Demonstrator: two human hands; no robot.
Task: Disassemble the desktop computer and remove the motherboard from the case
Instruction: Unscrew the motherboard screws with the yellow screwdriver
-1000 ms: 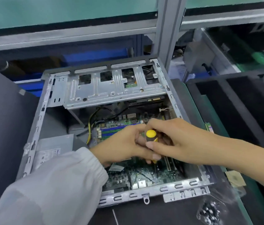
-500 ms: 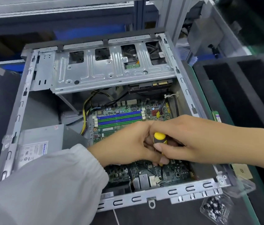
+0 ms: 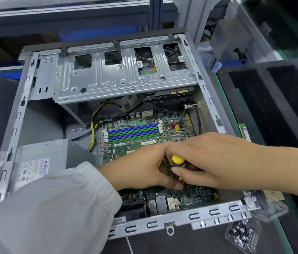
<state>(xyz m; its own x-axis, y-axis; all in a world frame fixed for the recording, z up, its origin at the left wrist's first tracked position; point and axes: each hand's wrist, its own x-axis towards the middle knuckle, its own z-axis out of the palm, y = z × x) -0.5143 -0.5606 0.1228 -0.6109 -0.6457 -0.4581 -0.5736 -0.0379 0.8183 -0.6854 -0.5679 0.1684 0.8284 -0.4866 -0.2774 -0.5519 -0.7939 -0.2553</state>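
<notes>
Two hands meet over the lower middle of the open case (image 3: 216, 211). Nearest the camera, a grey sleeve (image 3: 49, 208) covers the left forearm. Beside the case's near rail on the right, a clear bag of dark screws (image 3: 243, 233) lies on the bench (image 3: 181, 242).

From the sleeve, the left hand (image 3: 141, 171) reaches in, its fingers curled low round something by the shaft of the screwdriver (image 3: 178, 163); whether they pinch the shaft or a part beneath it cannot be told. The right hand (image 3: 205, 160), bare-armed, comes in from the right, and its grip is closed on the yellow-and-black handle, thumb pressed against its near side.

Under both hands the green motherboard (image 3: 137, 143) lies flat on the case floor, seated inside the case, with its blue and green memory slots (image 3: 133, 132) just beyond the knuckles. To the left, a grey power supply (image 3: 40, 162) sits in the near-left corner, and yellow and black cables (image 3: 95, 123) run from behind it toward the board.

Farther back, a metal drive cage (image 3: 119, 77) spans the case's far end, with a black drive (image 3: 168, 95) showing beneath its right part. Right of the case stands a black foam tray (image 3: 265, 110).
</notes>
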